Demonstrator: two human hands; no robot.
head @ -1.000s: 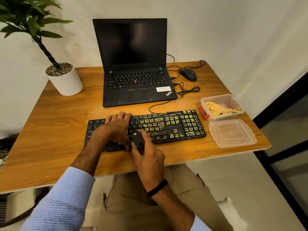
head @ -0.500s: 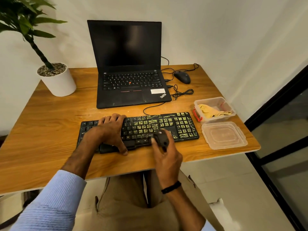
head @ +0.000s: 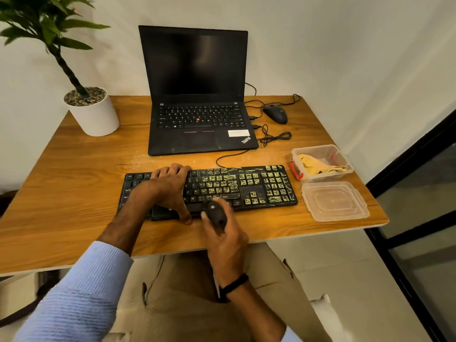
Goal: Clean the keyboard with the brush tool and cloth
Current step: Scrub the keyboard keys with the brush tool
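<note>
Keyboard [head: 254,188], black and wide, lies along the near part of the wooden surface [head: 74,183], its cable running back toward an open laptop [head: 197,95] with a dark screen. Yellowish grime coats many keys across its middle and right side, while the keys at the left end look plain black. The left grip [head: 170,187] rests palm-down on the left half of the keyboard, fingers loosely spread over the upper rows and thumb down at the front edge, pressing rather than clasping anything. The right grip [head: 227,235] is curled round a small dark brush tool [head: 216,213], whose far end sits at the bottom row of keys, just right of the left thumb; its bristles cannot be made out. The cloth [head: 318,165], yellow and crumpled, lies inside a clear plastic box [head: 343,154] with a red clasp, just beside the keyboard's right end. A clear lid [head: 335,201] lies flat on the surface in front of that box. A black mouse [head: 275,114] and looped cables sit right of the laptop, and a plant in a white pot [head: 95,117] stands at the far left corner
</note>
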